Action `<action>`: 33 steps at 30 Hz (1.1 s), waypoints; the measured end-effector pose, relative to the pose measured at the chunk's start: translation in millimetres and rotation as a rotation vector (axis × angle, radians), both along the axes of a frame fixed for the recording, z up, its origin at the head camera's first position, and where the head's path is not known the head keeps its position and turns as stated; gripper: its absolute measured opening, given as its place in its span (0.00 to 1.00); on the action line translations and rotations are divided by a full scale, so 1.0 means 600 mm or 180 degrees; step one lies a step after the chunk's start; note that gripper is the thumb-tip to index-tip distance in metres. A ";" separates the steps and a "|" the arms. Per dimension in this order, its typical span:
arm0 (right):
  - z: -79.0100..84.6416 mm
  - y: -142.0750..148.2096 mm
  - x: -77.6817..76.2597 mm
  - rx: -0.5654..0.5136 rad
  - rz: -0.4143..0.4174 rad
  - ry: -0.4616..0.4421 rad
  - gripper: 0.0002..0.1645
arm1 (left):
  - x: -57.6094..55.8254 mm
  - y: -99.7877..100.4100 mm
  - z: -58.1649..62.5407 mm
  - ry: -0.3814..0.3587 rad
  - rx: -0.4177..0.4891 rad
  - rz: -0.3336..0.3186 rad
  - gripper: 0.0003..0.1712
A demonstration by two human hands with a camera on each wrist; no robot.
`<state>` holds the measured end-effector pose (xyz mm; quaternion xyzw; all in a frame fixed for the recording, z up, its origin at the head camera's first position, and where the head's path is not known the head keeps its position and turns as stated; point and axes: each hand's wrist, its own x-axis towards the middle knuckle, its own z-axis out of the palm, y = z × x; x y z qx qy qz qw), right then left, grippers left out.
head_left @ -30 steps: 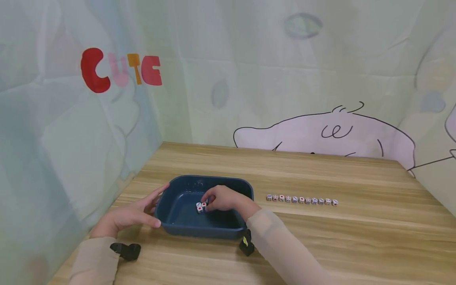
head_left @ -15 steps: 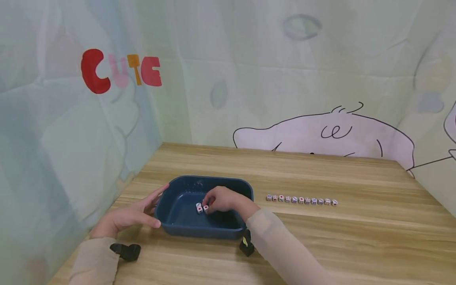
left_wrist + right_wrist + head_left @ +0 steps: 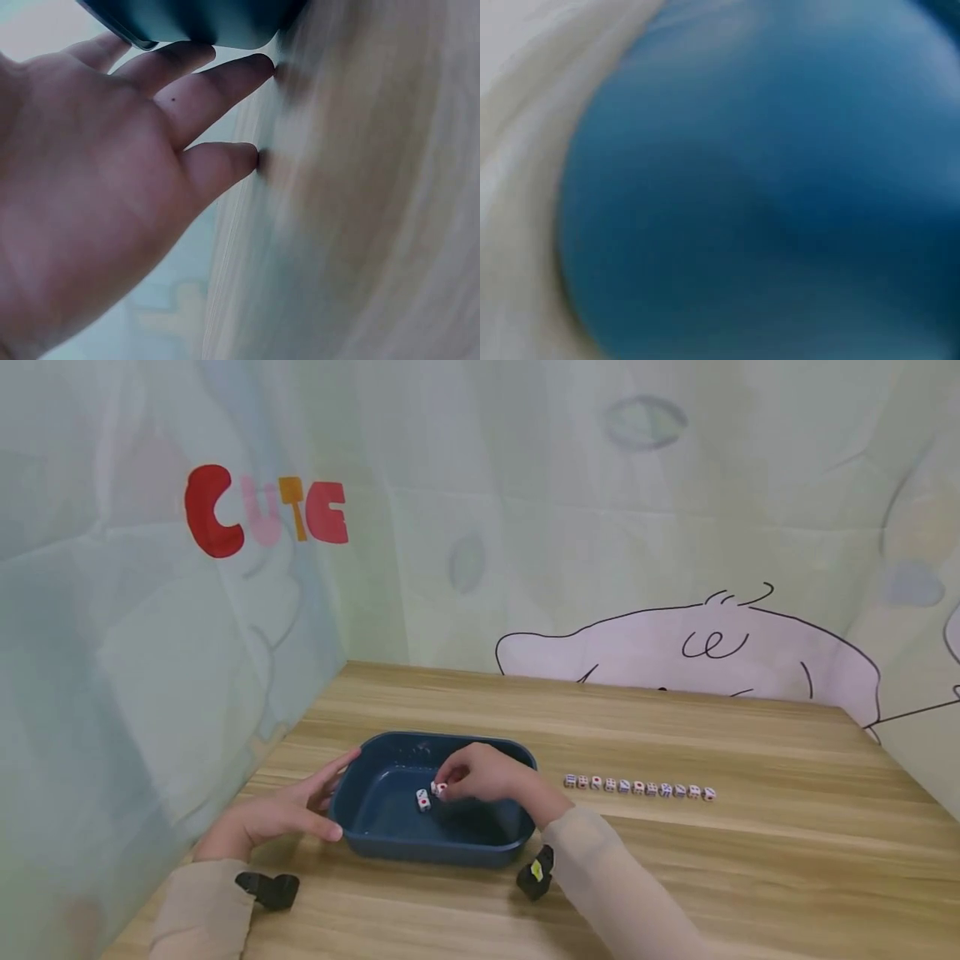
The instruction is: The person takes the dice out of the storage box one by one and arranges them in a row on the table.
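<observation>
A dark blue rectangular basin [image 3: 433,853] stands on the table. My left hand [image 3: 281,810] rests at its left side with fingers spread, thumb near the front left corner. In the left wrist view the left hand [image 3: 112,165] has its fingers extended, some against the basin wall [image 3: 202,19] and the lower fingertips by the tabletop. Reaching inside the basin, my right hand [image 3: 487,774] pinches a small white die [image 3: 440,789] at its fingertips. Two more dice [image 3: 423,800] lie on the basin floor just left of it. The right wrist view shows only blurred blue basin wall [image 3: 765,150].
To the right of the basin, several dice [image 3: 638,787] stand in a straight row on the wood-grain table [image 3: 675,877]. Printed fabric walls [image 3: 420,568] rise behind and to the left of the table.
My right hand has taken a die from beside the other two and raised it slightly, up and to the right. The left hand stays at the basin. The head view has shifted a little.
</observation>
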<state>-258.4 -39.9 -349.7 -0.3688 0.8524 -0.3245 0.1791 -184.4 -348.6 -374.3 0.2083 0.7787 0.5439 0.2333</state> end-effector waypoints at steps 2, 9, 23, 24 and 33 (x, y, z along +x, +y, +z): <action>0.009 0.013 0.002 -0.0080 0.0039 0.0046 0.09 | 0.001 0.001 0.001 0.0013 -0.0008 0.0003 0.64; 0.034 0.074 0.004 -0.0436 0.0028 -0.0038 0.10 | 0.002 0.002 0.001 -0.0002 -0.0014 -0.0002 0.65; 0.054 0.211 0.003 -0.0496 -0.0358 -0.0063 0.11 | 0.002 0.000 0.000 -0.0029 0.0106 -0.0050 0.64; 0.054 0.221 0.002 -0.0496 -0.0374 -0.0071 0.11 | 0.002 0.000 0.000 -0.0021 0.0095 -0.0045 0.64; 0.049 0.332 0.006 -0.0257 -0.0673 0.0116 0.14 | 0.001 0.001 0.000 0.0003 0.0051 -0.0054 0.64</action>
